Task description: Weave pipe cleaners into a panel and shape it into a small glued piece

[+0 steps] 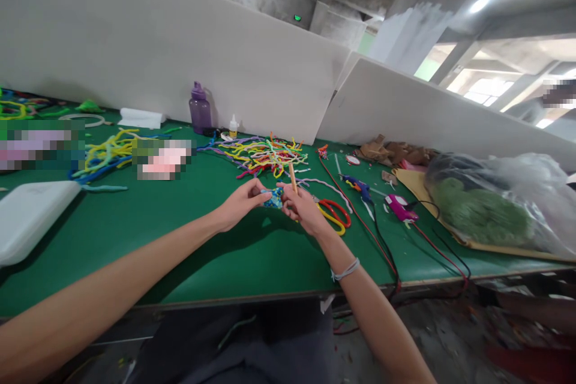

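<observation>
A small blue, green and yellow patterned piece point(272, 198) is held between both hands above the green table. My left hand point(243, 204) pinches its left end between thumb and fingers. On the other side, my right hand point(302, 207) has its fingers closed on the piece's right end and also holds a thin tan stick point(293, 177) that points upward. Behind the hands lies a loose pile of colourful fuzzy stems point(270, 155). Scissors with red and yellow handles point(335, 216) rest just right of my right hand.
A purple bottle point(200, 109) and a small glue bottle point(233, 126) stand near the white partition. Rightward lie a blue glue gun point(357, 187), a magenta device point(401, 208), cables and a plastic bag point(486, 210). A white case point(36, 216) is at left.
</observation>
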### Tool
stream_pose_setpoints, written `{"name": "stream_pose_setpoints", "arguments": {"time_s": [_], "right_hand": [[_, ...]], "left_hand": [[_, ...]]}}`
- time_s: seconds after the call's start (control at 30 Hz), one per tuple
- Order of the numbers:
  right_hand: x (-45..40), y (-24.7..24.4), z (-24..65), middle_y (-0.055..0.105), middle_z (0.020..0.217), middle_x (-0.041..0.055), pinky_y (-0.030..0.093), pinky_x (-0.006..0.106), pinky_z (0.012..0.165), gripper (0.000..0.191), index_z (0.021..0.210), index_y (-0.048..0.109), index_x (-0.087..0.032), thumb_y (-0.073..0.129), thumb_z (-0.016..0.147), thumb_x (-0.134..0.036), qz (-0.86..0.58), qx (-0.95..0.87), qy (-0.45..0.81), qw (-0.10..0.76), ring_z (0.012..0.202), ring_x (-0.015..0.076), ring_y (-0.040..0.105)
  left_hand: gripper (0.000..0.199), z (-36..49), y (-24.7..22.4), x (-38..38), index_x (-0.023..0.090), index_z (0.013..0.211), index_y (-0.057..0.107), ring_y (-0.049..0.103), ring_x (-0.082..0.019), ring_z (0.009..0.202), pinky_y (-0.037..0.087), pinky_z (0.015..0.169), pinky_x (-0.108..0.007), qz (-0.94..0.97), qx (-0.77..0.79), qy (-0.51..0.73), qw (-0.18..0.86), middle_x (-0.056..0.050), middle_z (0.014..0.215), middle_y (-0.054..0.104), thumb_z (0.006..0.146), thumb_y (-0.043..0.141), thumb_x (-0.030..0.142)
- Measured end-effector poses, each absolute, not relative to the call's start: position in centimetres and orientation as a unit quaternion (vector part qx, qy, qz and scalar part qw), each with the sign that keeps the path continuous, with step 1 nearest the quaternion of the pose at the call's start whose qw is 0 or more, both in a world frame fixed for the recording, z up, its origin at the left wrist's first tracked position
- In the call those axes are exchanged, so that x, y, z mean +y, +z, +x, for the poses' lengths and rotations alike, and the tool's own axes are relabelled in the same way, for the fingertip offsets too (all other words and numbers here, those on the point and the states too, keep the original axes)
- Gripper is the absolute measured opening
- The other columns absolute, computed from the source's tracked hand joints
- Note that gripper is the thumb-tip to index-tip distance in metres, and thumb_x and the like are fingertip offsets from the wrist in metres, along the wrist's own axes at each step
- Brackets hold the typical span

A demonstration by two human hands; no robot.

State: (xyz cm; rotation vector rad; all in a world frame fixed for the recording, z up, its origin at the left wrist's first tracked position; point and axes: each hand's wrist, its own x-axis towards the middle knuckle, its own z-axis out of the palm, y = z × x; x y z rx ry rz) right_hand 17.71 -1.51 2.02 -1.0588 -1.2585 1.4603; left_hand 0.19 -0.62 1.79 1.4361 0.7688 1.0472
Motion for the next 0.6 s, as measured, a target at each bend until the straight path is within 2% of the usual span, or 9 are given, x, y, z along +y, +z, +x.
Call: {"name": "stream_pose_setpoints", "arguments": {"time_s": [0.1,0.3,0.43,0.53,0.6], "right_hand": [[-1.31,1.61,17.69,0.045,0.054,-0.0058,0.020,0.014,0.032,0.038,0.090,0.057,-0.015,0.059,0.070,-0.047,-0.452,-0.521,0.572,0.443,0.039,0.0037,0.040],[-1.26,1.06,17.71,0.045,0.049,-0.0073,0.021,0.015,0.034,0.031,0.082,0.059,-0.013,0.067,0.063,-0.037,-0.452,-0.523,0.587,0.422,0.038,0.0027,0.037],[-1.25,1.34,17.58,0.044,0.049,-0.0079,0.021,0.016,0.033,0.032,0.085,0.058,-0.014,0.064,0.065,-0.038,-0.459,-0.530,0.569,0.428,0.037,0.0035,0.037],[-1.24,1.64,17.41,0.044,0.049,-0.0084,0.024,0.017,0.034,0.036,0.095,0.054,-0.017,0.058,0.071,-0.043,-0.466,-0.554,0.513,0.461,0.036,0.0049,0.038],[-1.33,1.70,17.27,0.048,0.053,-0.0072,0.027,0.018,0.036,0.035,0.095,0.053,-0.018,0.056,0.072,-0.045,-0.471,-0.580,0.456,0.483,0.038,0.0055,0.039]], "left_hand": [[0.022,0.33,1.61,-0.63,0.017,0.073,0.046,0.049,-0.010,0.064,0.038,0.059,-0.020,0.626,0.342,0.435,0.550,0.003,0.069,0.053,0.073,0.061,0.033],[0.022,0.20,1.22,-0.67,0.016,0.070,0.050,0.047,-0.010,0.059,0.036,0.053,-0.020,0.670,0.366,0.396,0.511,0.003,0.063,0.053,0.071,0.063,0.035],[0.024,0.39,1.14,-0.80,0.016,0.070,0.050,0.052,-0.010,0.061,0.042,0.057,-0.022,0.620,0.363,0.401,0.568,0.002,0.066,0.054,0.070,0.065,0.035],[0.024,0.58,1.24,-0.72,0.015,0.071,0.049,0.057,-0.012,0.071,0.048,0.069,-0.027,0.522,0.359,0.430,0.643,0.000,0.073,0.058,0.069,0.067,0.032],[0.023,0.58,1.31,-0.49,0.015,0.069,0.050,0.059,-0.013,0.075,0.048,0.076,-0.030,0.446,0.351,0.452,0.688,-0.001,0.076,0.060,0.069,0.068,0.028]]}}
